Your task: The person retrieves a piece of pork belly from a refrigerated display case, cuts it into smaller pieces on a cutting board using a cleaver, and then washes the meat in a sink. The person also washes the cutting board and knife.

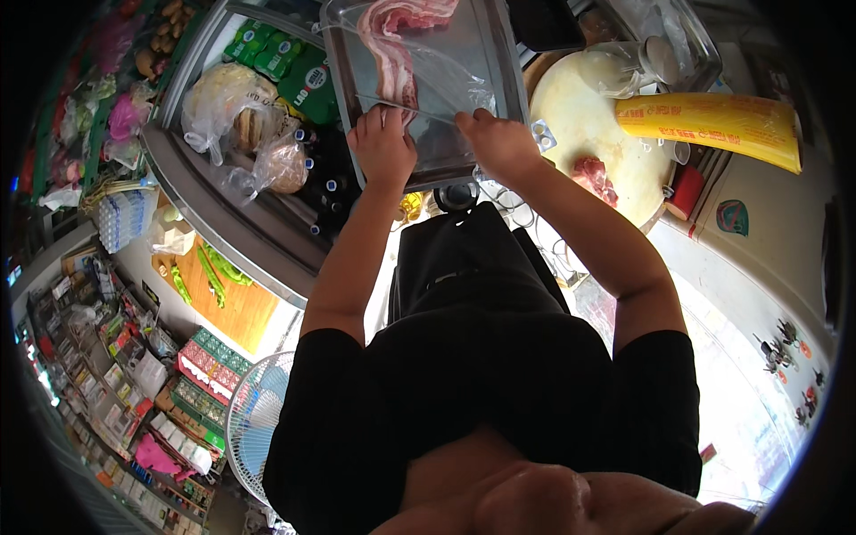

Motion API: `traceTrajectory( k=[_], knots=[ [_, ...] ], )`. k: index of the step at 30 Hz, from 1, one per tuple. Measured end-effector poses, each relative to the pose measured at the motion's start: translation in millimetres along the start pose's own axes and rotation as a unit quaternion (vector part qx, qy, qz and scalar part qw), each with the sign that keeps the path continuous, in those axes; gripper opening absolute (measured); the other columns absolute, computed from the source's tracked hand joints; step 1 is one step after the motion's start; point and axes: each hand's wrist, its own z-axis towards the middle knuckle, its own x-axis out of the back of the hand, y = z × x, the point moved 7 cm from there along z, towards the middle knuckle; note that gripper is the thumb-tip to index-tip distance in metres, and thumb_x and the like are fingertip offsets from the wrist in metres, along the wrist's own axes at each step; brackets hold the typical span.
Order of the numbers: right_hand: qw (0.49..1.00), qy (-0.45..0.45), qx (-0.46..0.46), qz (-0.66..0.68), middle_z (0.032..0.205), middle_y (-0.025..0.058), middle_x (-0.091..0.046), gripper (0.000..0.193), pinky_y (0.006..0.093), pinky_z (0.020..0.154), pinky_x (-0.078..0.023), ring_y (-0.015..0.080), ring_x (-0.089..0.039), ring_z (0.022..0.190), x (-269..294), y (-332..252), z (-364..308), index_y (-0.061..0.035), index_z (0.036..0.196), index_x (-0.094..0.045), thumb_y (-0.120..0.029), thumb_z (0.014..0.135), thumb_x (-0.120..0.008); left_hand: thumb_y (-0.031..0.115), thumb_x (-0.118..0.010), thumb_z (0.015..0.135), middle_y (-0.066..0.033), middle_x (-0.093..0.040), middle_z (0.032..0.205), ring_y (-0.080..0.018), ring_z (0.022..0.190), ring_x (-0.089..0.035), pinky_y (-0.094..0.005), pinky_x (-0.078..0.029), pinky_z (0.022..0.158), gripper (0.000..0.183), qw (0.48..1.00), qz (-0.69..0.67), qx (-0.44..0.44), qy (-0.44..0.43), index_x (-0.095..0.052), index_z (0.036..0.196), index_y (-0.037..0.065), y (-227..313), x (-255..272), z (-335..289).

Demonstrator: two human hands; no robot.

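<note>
A long strip of raw pork belly point(390, 58) lies in a metal tray point(332, 53) at the top of the view, its near end reaching my left hand. Clear plastic film point(450, 67) covers part of the strip and the tray, and its near edge runs taut between my hands. My left hand point(383, 150) is closed at the tray's near left side, fingers curled over the film edge beside the meat's end. At the near right side, my right hand point(501, 147) pinches the film between thumb and fingers. Exactly how much film each hand grips is hidden.
Right of the tray, a round cutting board point(571, 102) bears a piece of red meat point(595, 180), a clear jar point(615, 69) and a yellow packet point(713, 125). At left, an open chest cooler point(160, 160) holds green packs, bagged food and dark bottles. A fan point(259, 419) stands lower left.
</note>
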Motion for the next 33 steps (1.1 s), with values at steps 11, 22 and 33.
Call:
traceTrajectory(
  k=[11,22,33],
  knots=[
    [0.998,-0.009,0.003,0.061,0.099,0.0159,-0.061,0.035,0.041,0.06,-0.056,0.0331,-0.068,0.075,-3.2,-3.7,6.2,-0.0085,0.116,-0.054,-0.007,0.081,-0.057,0.012,-0.069,0.064,-0.0067,-0.058,0.11,-0.0301,0.102,-0.055,-0.0464,-0.04,0.084,0.041,0.998,0.028,-0.031,-0.042,-0.059,0.103,0.015,-5.8,-11.9,0.3],
    [0.999,-0.013,-0.004,0.05,0.098,0.0147,-0.062,0.029,0.0433,0.062,-0.056,0.034,-0.068,0.078,-11.7,-6.0,9.9,-0.0097,0.114,-0.055,-0.011,0.084,-0.055,0.007,-0.066,0.068,-0.0128,-0.058,0.094,-0.0358,0.088,-0.058,-0.048,-0.044,0.074,0.032,0.991,-0.054,-0.117,-0.044,-0.06,0.099,0.01,6.9,-5.9,5.1],
    [0.999,-0.005,-0.019,0.031,0.09,0.016,-0.065,0.019,0.0442,0.063,-0.056,0.0347,-0.069,0.078,-19.0,-7.3,11.7,-0.0071,0.103,-0.054,-0.007,0.084,-0.054,0.004,-0.065,0.062,-0.0064,-0.058,0.104,-0.0301,0.099,-0.055,-0.0443,-0.041,0.085,0.038,0.99,-0.076,-0.113,-0.024,-0.061,0.1,0.012,6.3,-4.0,0.2]
  ],
)
